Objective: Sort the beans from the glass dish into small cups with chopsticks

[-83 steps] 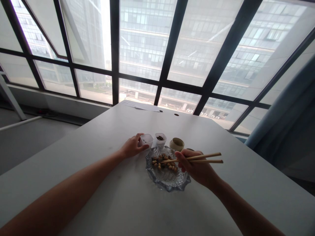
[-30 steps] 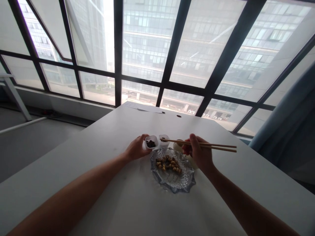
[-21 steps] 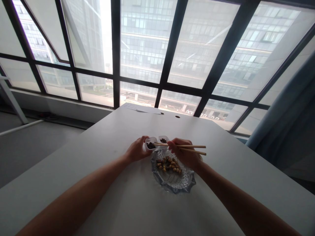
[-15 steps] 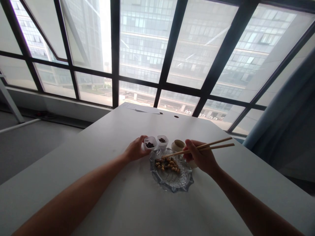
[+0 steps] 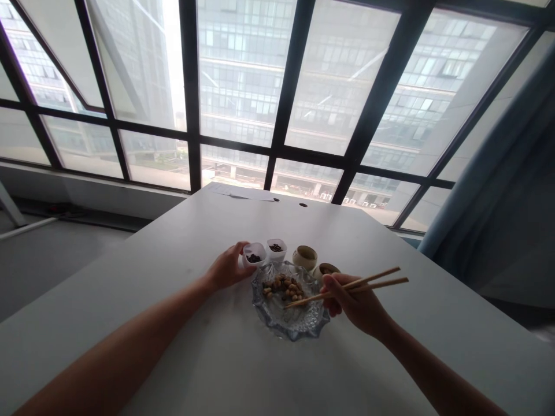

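Observation:
My left hand (image 5: pixel 226 267) is closed around a small white cup (image 5: pixel 254 255) of dark bits, beside the rim of a scalloped glass dish (image 5: pixel 299 334). In the dish lies a heap of peanuts (image 5: pixel 292 289) with some dark pieces among them. My right hand (image 5: pixel 353 300) grips a pair of wooden chopsticks (image 5: pixel 377 277), whose tips are low in the dish, just below the peanuts. A second white cup (image 5: pixel 276 248) with dark bits stands beside the first. Two round beige cups, one (image 5: pixel 304 257) behind the dish and one (image 5: pixel 325 270) partly behind my right hand, stand to the right.
All this stands on a white table (image 5: pixel 208 358). Papers (image 5: pixel 243 192) and two dark round spots lie at its far edge. Beyond are tall windows, with a blue curtain (image 5: pixel 485 150) on the right.
My right hand and the chopsticks have moved down, the tips from the back of the peanuts to their near side. The beige cups now show more. The view has shifted slightly.

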Action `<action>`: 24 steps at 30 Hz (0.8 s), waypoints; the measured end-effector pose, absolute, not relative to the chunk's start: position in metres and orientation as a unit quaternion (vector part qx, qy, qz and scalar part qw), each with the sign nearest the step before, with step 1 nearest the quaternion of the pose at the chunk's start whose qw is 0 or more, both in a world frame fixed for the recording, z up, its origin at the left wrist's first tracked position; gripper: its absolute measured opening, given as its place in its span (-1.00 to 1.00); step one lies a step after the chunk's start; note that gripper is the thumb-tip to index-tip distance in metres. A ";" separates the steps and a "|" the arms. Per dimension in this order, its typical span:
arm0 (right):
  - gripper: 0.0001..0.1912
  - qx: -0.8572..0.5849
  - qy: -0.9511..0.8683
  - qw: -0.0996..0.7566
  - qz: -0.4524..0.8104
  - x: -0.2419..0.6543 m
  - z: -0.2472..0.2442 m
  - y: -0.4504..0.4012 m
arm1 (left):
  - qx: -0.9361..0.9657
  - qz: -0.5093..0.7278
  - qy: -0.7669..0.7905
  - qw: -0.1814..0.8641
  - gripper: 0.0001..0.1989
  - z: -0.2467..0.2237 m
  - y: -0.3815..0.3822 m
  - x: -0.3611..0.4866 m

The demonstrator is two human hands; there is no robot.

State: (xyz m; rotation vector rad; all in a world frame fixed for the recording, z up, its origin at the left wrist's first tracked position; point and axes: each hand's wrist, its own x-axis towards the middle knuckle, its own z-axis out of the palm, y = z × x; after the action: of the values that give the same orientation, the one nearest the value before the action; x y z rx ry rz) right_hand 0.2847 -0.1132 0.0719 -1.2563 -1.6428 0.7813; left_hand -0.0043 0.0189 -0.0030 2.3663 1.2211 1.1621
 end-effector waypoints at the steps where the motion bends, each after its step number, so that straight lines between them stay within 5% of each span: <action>1: -0.48 -0.506 -0.667 0.443 0.320 0.286 0.071 -0.115 | 0.809 0.395 0.419 0.118 -0.43 -0.003 0.019 -0.004; 9: -0.56 -0.506 -0.662 0.495 0.247 0.295 0.065 -0.117 | 0.810 0.390 0.423 0.115 -0.42 -0.002 0.019 -0.004; 20: -0.55 -0.397 -0.840 0.348 0.128 0.288 0.080 -0.106 | 0.811 0.384 0.424 0.121 -0.42 -0.002 0.019 -0.005; 24: -0.53 -0.434 -0.749 0.450 0.220 0.289 0.076 -0.109 | 0.810 0.386 0.425 0.119 -0.43 -0.001 0.018 -0.005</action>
State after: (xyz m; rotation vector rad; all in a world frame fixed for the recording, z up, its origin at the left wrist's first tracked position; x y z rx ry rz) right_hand 0.2894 -0.1086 0.0762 -1.0741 -1.8523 0.5436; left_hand -0.0045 0.0178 -0.0012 2.3683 1.2426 1.1294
